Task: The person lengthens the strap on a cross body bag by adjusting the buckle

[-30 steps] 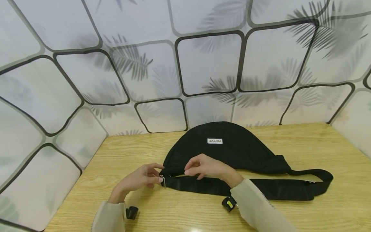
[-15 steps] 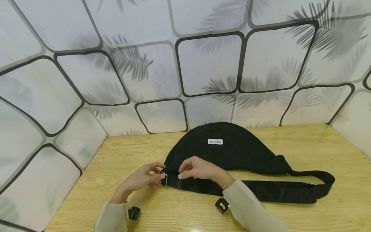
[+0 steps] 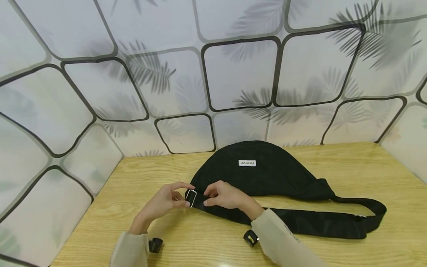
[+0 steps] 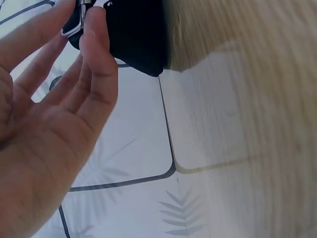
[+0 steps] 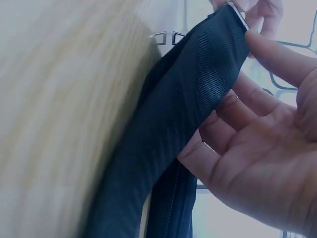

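Head view: high, near side, facing down across table point(image 3: 200, 246) to far wall point(image 3: 243, 74). Both wrist views: close, sideways-tilted, sharing buckle point(image 3: 191, 197).

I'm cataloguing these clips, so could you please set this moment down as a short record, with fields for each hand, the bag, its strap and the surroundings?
Left hand: pinches the metal buckle
Right hand: grips the black strap beside the buckle
Bag: black, half-moon shaped, lying on the table
Label: white, reads FEIYVE, upside down in the head view
Strap: along the bag's near side, looping round at the right
Table: light wood grain
Backdrop: pale, with rounded frames and leaf prints
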Action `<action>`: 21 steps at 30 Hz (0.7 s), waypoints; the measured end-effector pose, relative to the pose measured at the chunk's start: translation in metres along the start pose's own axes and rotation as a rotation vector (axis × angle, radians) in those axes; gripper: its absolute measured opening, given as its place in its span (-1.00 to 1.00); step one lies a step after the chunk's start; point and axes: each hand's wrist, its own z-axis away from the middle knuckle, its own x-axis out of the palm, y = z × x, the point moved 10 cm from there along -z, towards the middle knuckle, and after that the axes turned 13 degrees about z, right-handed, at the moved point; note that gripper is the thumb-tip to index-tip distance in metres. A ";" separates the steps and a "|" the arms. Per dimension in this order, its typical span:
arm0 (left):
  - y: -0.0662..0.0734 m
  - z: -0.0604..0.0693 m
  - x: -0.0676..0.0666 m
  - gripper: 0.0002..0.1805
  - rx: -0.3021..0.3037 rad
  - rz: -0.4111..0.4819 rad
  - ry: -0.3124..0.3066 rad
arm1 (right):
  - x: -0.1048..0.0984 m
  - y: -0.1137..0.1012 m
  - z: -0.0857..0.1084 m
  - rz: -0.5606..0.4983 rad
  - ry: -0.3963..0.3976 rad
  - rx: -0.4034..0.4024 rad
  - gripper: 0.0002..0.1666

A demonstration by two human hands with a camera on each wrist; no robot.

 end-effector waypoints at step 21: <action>0.015 0.001 0.008 -0.38 0.174 -0.179 0.007 | -0.008 0.002 0.002 -0.005 0.097 0.001 -0.82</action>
